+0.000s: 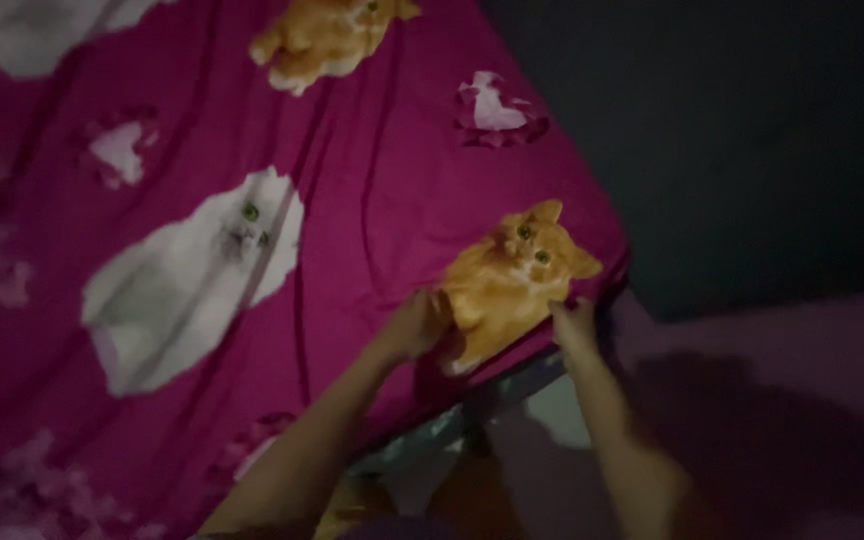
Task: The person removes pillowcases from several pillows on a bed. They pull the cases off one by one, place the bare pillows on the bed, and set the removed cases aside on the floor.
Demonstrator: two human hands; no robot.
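Both hands sit at the near corner of a magenta bedsheet (372, 190), one on each side of an orange cat print (512, 280). On the print's left edge, the left hand (414, 325) has its fingers curled down into the cloth and seems to pinch a fold of it, though the dim, soft picture does not show the grip clearly. At the print's lower right, the right hand (574, 322) is closed on the very edge of the sheet, where the cloth turns over the corner of the bed. The two hands are apart, with the orange cat between them, and both forearms reach up from the bottom of the view. The sheet itself is spread over the bed and fills the left and middle of the view, creased in long lines that run toward the hands. It also carries a large white cat print (192, 280) to the left of the hands, another orange cat (322, 40) at the top edge, and pale pink heart shapes (497, 110) scattered about. Beyond the sheet's right edge lies a dark wall (752, 130), and below it a dim purplish floor (782, 410). Under the corner, between the forearms, a paler strip of the bed's side (542, 395) shows.
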